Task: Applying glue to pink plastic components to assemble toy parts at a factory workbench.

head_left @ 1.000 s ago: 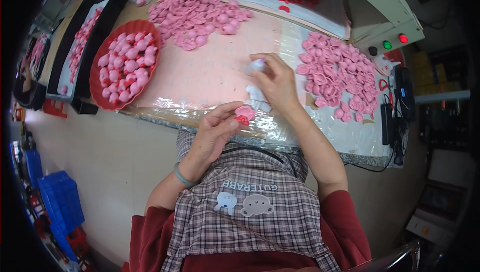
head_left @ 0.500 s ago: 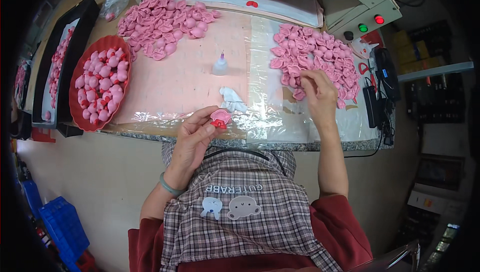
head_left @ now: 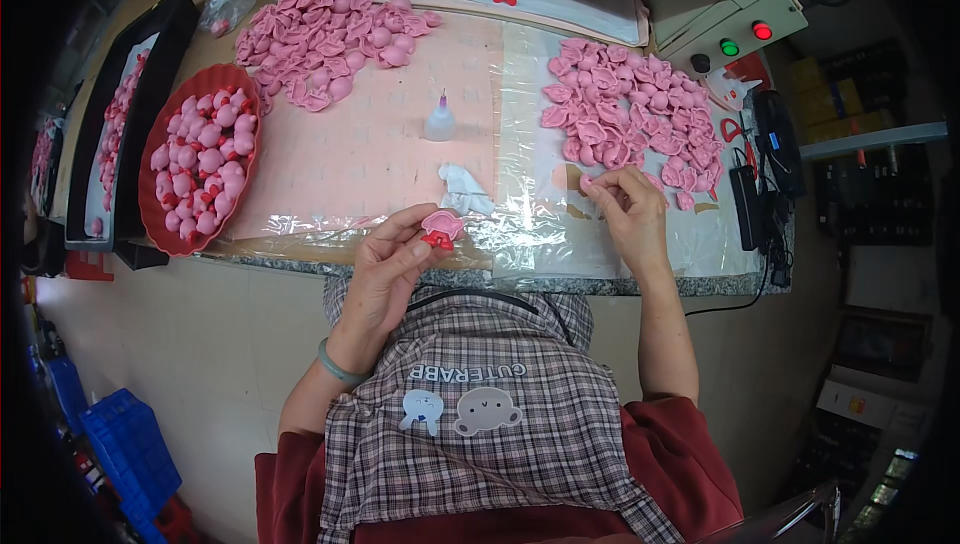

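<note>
Two hands apart, each pinching something: left hand (head_left: 385, 269), a pink, cupped, plastic-looking shell with red base (head_left: 442, 224) above the surface's (head_left: 380, 164) near edge; right hand (head_left: 637, 214), a small pink rounded piece (head_left: 587, 182). Probably light, semi-stiff; grip edges. Plaid fabric apron (head_left: 480, 474): pale inverted lettering.

Soft light is spread around the left hand (head_left: 392, 266) and right hand (head_left: 632, 209); white glare is thrown by plastic film (head_left: 535, 232) between them; outward, edges are bent and blackened.
</note>
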Demonstrator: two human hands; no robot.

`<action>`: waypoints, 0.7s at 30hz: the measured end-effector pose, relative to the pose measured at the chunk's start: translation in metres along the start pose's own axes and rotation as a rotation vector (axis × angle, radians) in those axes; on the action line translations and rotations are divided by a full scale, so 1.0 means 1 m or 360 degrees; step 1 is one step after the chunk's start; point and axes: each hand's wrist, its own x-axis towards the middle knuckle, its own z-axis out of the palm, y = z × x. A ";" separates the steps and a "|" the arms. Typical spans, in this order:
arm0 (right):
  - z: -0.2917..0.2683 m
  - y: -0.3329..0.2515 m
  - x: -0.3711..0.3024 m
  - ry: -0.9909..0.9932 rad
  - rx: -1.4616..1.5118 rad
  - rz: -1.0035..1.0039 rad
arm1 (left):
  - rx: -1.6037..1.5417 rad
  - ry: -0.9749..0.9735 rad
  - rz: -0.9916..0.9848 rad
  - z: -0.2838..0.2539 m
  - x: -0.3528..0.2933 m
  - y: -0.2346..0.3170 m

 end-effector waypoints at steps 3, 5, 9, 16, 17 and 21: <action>0.006 -0.001 -0.001 -0.0370 0.1087 0.0479 | 0.0006 -0.0001 -0.0001 0.001 0.000 0.000; 0.011 0.002 0.000 -0.0500 0.1028 0.0580 | -0.0012 -0.0010 -0.0007 0.001 0.000 0.001; 0.026 0.015 0.001 -0.0412 0.0696 0.0355 | -0.0042 -0.0045 -0.0026 0.003 0.001 0.002; 0.019 -0.018 0.008 -0.0145 0.0103 0.0075 | 0.0033 -0.0020 0.0014 0.002 -0.002 0.004; 0.018 -0.018 0.008 -0.0164 0.0047 -0.0001 | 0.0013 -0.0026 0.0011 0.003 -0.002 0.005; 0.023 -0.021 0.002 -0.0163 -0.0191 -0.0277 | -0.0011 -0.0078 0.0027 0.003 -0.001 0.004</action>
